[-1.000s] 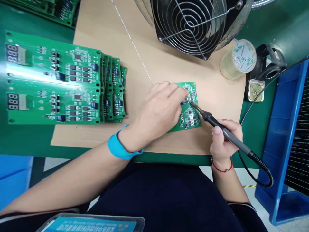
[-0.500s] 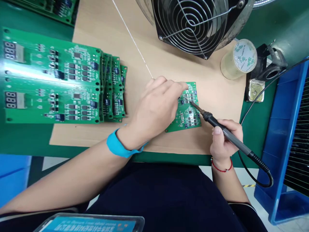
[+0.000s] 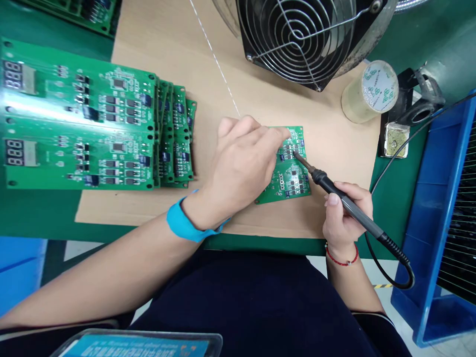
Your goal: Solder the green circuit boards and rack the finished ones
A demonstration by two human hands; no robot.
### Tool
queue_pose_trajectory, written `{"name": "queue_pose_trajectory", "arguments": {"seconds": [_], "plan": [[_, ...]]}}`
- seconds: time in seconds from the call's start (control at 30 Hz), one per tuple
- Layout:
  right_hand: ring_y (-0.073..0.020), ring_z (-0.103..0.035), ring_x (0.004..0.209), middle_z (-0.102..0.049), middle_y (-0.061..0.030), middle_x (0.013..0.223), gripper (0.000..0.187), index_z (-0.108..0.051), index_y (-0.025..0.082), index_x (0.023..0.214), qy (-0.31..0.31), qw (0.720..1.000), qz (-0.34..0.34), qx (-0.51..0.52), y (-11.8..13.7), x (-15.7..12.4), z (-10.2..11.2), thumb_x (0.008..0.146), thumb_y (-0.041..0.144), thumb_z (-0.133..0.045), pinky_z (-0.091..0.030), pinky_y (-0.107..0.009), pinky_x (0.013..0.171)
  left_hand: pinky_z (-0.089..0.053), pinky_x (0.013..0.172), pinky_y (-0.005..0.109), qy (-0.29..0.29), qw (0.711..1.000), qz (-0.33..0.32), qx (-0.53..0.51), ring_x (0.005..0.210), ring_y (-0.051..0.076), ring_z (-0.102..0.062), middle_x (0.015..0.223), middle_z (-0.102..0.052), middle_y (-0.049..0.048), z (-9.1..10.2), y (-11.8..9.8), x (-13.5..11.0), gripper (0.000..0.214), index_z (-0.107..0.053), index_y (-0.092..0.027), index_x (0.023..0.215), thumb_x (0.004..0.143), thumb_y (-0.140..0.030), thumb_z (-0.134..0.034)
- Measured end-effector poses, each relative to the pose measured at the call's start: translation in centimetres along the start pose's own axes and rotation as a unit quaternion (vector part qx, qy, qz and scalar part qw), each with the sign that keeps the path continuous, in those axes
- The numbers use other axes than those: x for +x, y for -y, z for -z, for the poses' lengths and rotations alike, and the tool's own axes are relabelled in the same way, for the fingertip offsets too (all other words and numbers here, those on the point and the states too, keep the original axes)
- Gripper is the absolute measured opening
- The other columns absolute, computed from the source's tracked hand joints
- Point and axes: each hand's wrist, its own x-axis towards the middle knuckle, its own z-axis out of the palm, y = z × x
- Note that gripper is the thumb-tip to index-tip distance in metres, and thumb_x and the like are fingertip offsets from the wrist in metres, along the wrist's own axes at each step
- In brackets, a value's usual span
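Observation:
A small green circuit board [image 3: 292,181] lies on the tan mat [image 3: 260,99] in front of me. My left hand [image 3: 241,161], with a blue wristband, rests over the board's left part, fingers pinched on a thin solder wire [image 3: 219,62] that runs up and away to the back. My right hand [image 3: 344,218] grips a black soldering iron [image 3: 342,198] like a pen. Its tip touches the board's upper part, right by my left fingertips.
A stack of larger green circuit boards [image 3: 85,129] lies fanned at the left. A black wire-guarded fan [image 3: 297,34] stands at the back. A tape roll [image 3: 370,91], an iron stand with sponge [image 3: 399,131] and a blue bin [image 3: 442,208] are at the right.
The iron's tip has crept slightly up the board toward my left fingertips. The solder wire has swung a little to the right. Both hands otherwise stay in place.

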Motion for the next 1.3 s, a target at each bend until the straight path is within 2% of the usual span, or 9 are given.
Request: {"name": "queue_pose_trajectory", "arguments": {"seconds": [0.2, 0.3, 0.47, 0.57, 0.83, 0.97, 1.07, 1.2, 1.3], "plan": [[-0.0059, -0.066, 0.078, -0.065, -0.0036, 0.091, 0.021, -0.061, 0.012, 0.114, -0.001, 1.000, -0.002, 0.008, 0.1, -0.1, 0.0, 0.093, 0.015, -0.066, -0.053, -0.017, 0.070, -0.037, 0.073, 0.036, 0.005, 1.000, -0.003, -0.014, 0.083, 0.020, -0.056, 0.094, -0.071, -0.0029, 0.2, 0.0, 0.2, 0.017, -0.053, -0.018, 0.115, 0.102, -0.007, -0.051], [-0.0055, -0.062, 0.074, -0.064, -0.0030, 0.089, 0.022, -0.062, 0.012, 0.114, -0.010, 1.000, -0.001, 0.012, 0.1, -0.1, 0.1, 0.093, 0.015, -0.066, -0.051, -0.018, 0.066, -0.037, 0.074, 0.036, 0.001, 1.000, 0.004, -0.017, 0.084, 0.019, -0.055, 0.095, -0.071, -0.0021, 0.4, 0.0, 0.1, 0.017, -0.054, -0.017, 0.115, 0.102, -0.006, -0.049], [-0.0048, -0.059, 0.073, -0.061, -0.0007, 0.083, 0.018, -0.060, 0.011, 0.109, -0.005, 1.000, 0.005, 0.008, 0.3, 0.0, 0.1, 0.092, 0.014, -0.065, -0.050, -0.018, 0.067, -0.038, 0.072, 0.036, 0.001, 0.999, -0.024, -0.030, 0.082, 0.019, -0.055, 0.091, -0.069, -0.0017, 0.3, 0.0, 0.0, 0.019, -0.055, -0.016, 0.110, 0.096, -0.003, -0.056], [-0.0041, -0.058, 0.073, -0.060, -0.0002, 0.083, 0.018, -0.060, 0.011, 0.109, -0.001, 1.000, 0.004, 0.008, 0.4, 0.1, 0.1, 0.092, 0.014, -0.065, -0.050, -0.017, 0.067, -0.039, 0.071, 0.037, 0.006, 0.999, -0.031, -0.017, 0.082, 0.020, -0.056, 0.087, -0.067, -0.0012, 0.0, 0.0, 0.0, 0.017, -0.055, -0.016, 0.109, 0.098, -0.004, -0.056], [-0.0075, -0.063, 0.078, -0.065, -0.0039, 0.089, 0.020, -0.061, 0.012, 0.113, -0.016, 1.000, 0.007, 0.003, 0.2, -0.1, 0.3, 0.094, 0.016, -0.065, -0.053, -0.020, 0.070, -0.040, 0.071, 0.036, -0.011, 1.000, -0.021, -0.017, 0.081, 0.018, -0.057, 0.089, -0.068, -0.0005, 0.5, 0.1, 0.0, 0.018, -0.056, -0.016, 0.110, 0.097, -0.004, -0.056], [-0.0125, -0.071, 0.093, -0.069, -0.0067, 0.105, 0.028, -0.064, 0.015, 0.122, -0.022, 1.000, 0.008, -0.003, -0.1, -0.5, 0.0, 0.095, 0.017, -0.067, -0.060, -0.022, 0.079, -0.044, 0.070, 0.035, 0.016, 0.997, -0.050, -0.050, 0.080, 0.019, -0.058, 0.092, -0.068, 0.0043, 0.8, 0.3, 0.0, 0.017, -0.057, -0.013, 0.113, 0.099, -0.005, -0.054], [-0.0143, -0.073, 0.094, -0.070, -0.0066, 0.119, 0.038, -0.063, 0.021, 0.134, -0.001, 0.999, -0.020, 0.027, -0.1, -0.6, -0.6, 0.097, 0.014, -0.065, -0.062, -0.025, 0.077, -0.050, 0.075, 0.034, 0.027, 0.989, -0.094, -0.107, 0.082, 0.020, -0.060, 0.090, -0.065, 0.0057, 1.1, -0.1, -0.1, 0.020, -0.058, -0.011, 0.115, 0.098, -0.003, -0.050], [-0.0112, -0.070, 0.099, -0.070, -0.0059, 0.112, 0.040, -0.060, 0.019, 0.136, 0.052, 0.997, -0.005, 0.051, 0.3, 0.1, -1.2, 0.097, 0.007, -0.059, -0.060, -0.025, 0.089, -0.048, 0.073, 0.032, 0.017, 0.970, -0.167, -0.175, 0.078, 0.018, -0.059, 0.093, -0.067, 0.0057, 1.4, -1.4, 0.0, 0.019, -0.060, -0.010, 0.112, 0.100, -0.003, -0.047], [-0.0088, -0.067, 0.100, -0.068, -0.0037, 0.105, 0.038, -0.059, 0.017, 0.131, 0.052, 0.998, 0.023, 0.035, 0.6, 0.4, -1.5, 0.095, 0.005, -0.060, -0.057, -0.021, 0.092, -0.048, 0.077, 0.029, -0.004, 0.963, -0.185, -0.197, 0.081, 0.017, -0.060, 0.095, -0.068, 0.0082, 1.6, -2.4, 0.1, 0.019, -0.062, -0.008, 0.109, 0.102, -0.005, -0.044]]}}
